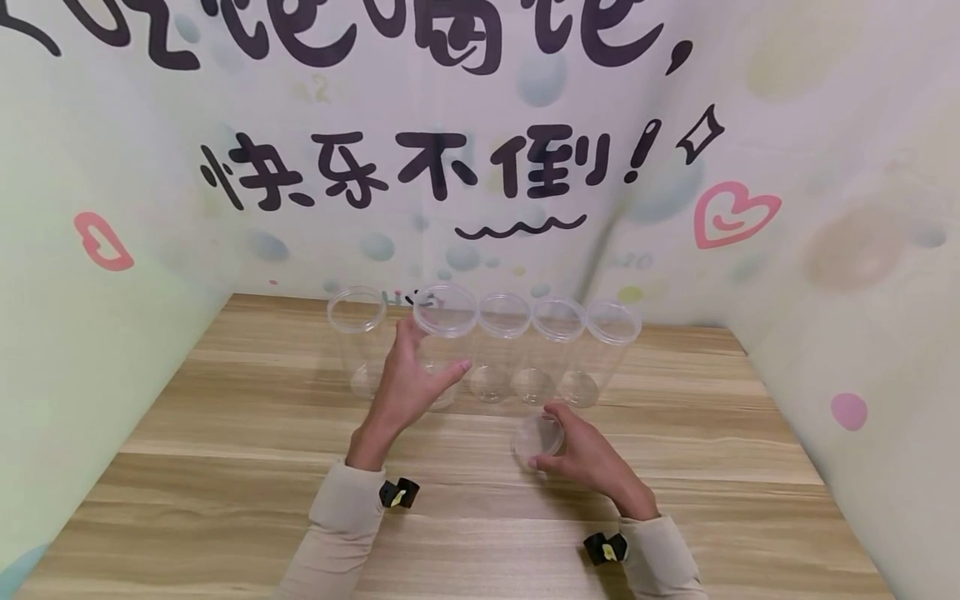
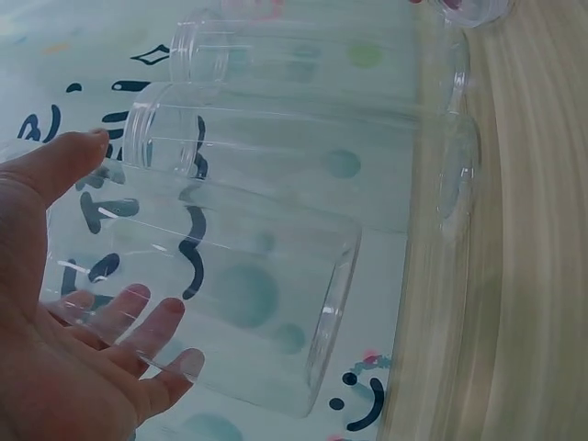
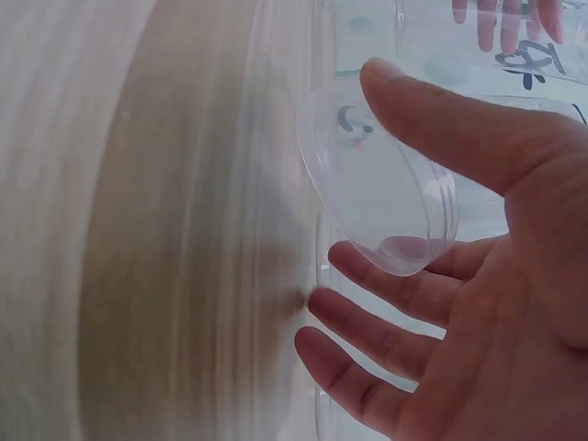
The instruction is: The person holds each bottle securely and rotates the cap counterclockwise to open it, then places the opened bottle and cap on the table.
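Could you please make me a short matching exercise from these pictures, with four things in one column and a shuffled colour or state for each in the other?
Things
1. Left hand
2. Lettering
3. Right hand
4. Tabletop

Colours and states
A. Pale brown, with wood grain
B. Holds a shallow clear piece between thumb and finger
C. Holds a tall clear jar
D. Black, on the wall

Right pairs: 1-C, 2-D, 3-B, 4-A
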A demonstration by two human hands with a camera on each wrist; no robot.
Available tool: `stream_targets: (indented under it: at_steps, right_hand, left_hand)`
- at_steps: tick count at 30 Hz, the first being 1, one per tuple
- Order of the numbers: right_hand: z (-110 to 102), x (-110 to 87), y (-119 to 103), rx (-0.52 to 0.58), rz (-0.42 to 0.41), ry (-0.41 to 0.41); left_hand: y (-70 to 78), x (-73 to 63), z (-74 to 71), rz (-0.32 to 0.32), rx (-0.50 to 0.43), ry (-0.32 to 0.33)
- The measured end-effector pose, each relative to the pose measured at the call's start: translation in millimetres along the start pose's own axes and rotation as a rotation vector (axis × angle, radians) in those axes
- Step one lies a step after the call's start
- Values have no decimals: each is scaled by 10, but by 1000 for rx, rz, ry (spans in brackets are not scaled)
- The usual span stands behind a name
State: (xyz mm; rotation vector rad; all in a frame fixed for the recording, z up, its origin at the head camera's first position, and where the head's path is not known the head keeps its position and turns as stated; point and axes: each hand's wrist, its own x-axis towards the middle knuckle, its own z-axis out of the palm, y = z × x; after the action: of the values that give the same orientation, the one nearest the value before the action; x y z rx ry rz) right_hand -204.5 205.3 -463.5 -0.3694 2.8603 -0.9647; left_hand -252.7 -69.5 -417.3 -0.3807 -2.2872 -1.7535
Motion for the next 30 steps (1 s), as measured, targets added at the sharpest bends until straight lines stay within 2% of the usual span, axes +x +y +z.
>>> stream_targets:
  at_steps: [6, 14, 23, 30]
  right_hand:
    - [30, 18, 21, -35, -37, 50]
    - [82, 43, 56, -63, -46, 69]
    - [88, 58, 38, -81, -19, 62]
    - [75, 55, 23, -79, -6, 37]
  left_hand:
    - [23, -5, 14, 32, 13, 0]
    - [39, -15, 50, 96, 41, 31]
    - [62, -30, 81, 92, 36, 21]
    - [83, -45, 97, 67, 68, -7]
